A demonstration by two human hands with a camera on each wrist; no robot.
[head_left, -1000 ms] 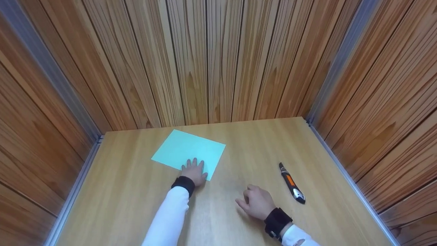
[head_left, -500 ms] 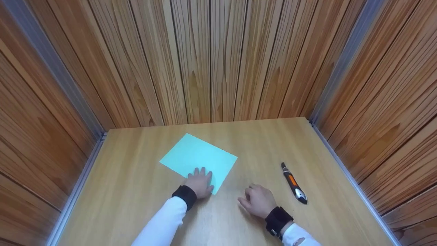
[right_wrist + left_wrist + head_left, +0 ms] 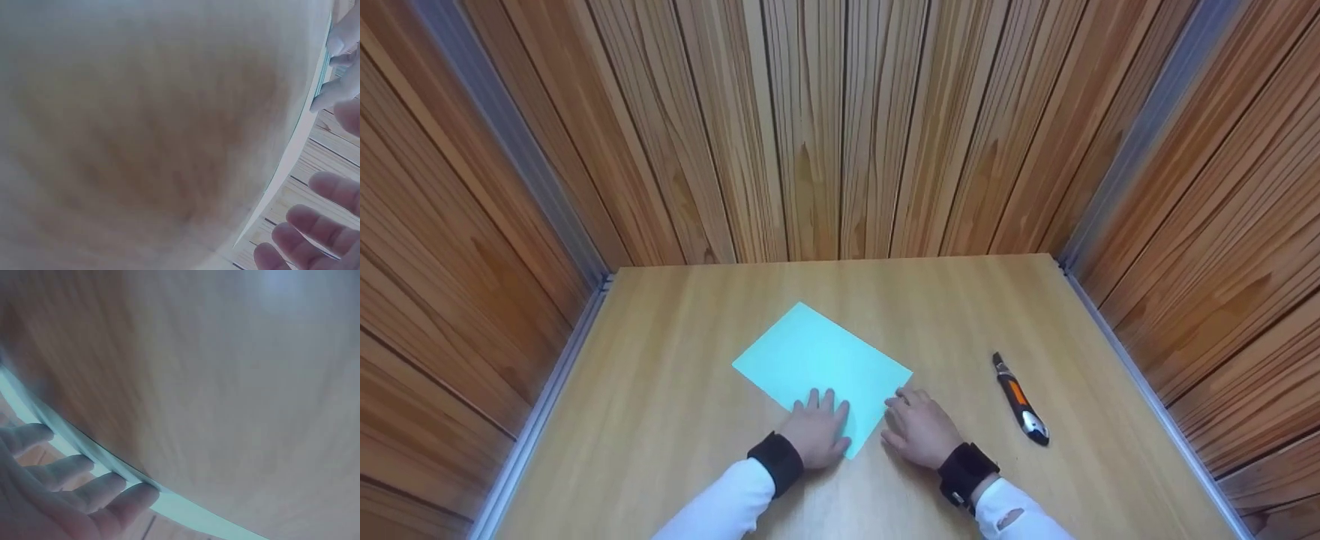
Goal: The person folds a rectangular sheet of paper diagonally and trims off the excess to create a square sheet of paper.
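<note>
A sheet of light turquoise paper [image 3: 817,352] lies flat on the wooden table, turned at an angle. My left hand [image 3: 816,433] rests on its near edge with fingers spread and straight; the left wrist view shows the fingertips [image 3: 140,495] touching the paper. Just beside the sheet's right edge is my right hand [image 3: 921,429], fingers relaxed and slightly bent, holding nothing. In the right wrist view those fingers [image 3: 320,230] are extended near the paper's edge [image 3: 287,160]. A utility knife [image 3: 1020,399], black and orange with a silver end, lies to the right of my right hand.
The wooden table [image 3: 675,330] is bounded by a plank wall [image 3: 825,135] at the back and plank walls on both sides. Metal rails [image 3: 1147,405] run along the table's left and right edges.
My left hand has slid the paper nearer and to the right, turning it clockwise. My right hand has moved up to the paper's right edge and its fingers have uncurled. The knife stays on the table.
</note>
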